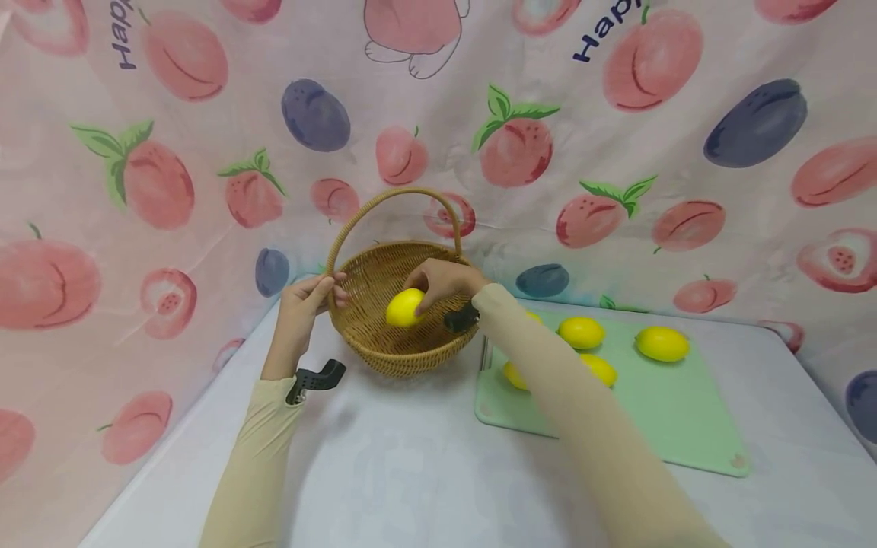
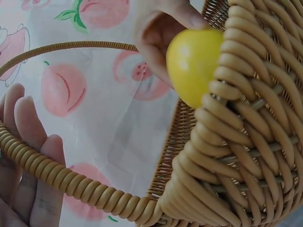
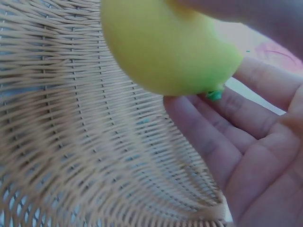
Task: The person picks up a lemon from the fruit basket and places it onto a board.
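Observation:
A yellow lemon (image 1: 404, 308) is held between the thumb and fingers of my right hand (image 1: 448, 279), over the inside of a brown wicker basket (image 1: 404, 358). Close up in the right wrist view, the lemon (image 3: 161, 47) shows a small green stem tip (image 3: 214, 95) against the woven wall (image 3: 71, 118). My left hand (image 1: 301, 308) grips the base of the basket's arched handle (image 1: 397, 192) on the left side. From the left wrist, fingers (image 2: 38, 127) lie behind the wrapped handle (image 2: 94, 193), and the basket's rim partly hides the lemon (image 2: 194, 66).
To the right of the basket lies a pale green cutting board (image 1: 658, 418) with several lemons on it, among them one at the far right (image 1: 662, 344). My right sleeve (image 1: 569, 380) covers parts of some. A fruit-print cloth (image 1: 438, 99) hangs behind the white table (image 1: 411, 472).

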Available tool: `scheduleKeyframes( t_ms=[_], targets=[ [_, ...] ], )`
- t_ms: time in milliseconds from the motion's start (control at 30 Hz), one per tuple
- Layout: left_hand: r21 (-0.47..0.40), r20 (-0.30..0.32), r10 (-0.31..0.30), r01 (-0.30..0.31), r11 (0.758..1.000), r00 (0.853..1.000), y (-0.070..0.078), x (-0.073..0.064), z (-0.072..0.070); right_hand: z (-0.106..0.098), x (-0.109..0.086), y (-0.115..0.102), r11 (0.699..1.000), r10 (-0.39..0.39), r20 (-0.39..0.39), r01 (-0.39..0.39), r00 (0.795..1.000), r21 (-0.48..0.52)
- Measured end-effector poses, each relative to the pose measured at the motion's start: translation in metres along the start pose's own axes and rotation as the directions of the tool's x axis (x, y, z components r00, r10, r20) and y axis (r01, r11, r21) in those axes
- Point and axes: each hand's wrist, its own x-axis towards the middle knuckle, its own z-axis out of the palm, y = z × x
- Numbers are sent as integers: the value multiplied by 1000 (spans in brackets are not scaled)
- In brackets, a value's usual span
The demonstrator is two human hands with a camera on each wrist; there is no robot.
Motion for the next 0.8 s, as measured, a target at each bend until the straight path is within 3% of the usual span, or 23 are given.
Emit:
scheduleKeyframes(
  t_ms=[367,800],
  targets=[
    [1,-4,-6,6,1000,1000,2,-1,2,-14,-43,-6,996,-83,-140,80,987,-25],
    [2,-12,-8,8,1000,1000,4,-1,4,-12,-100,-9,994,-106,-287,89,952,-71]
  ],
)
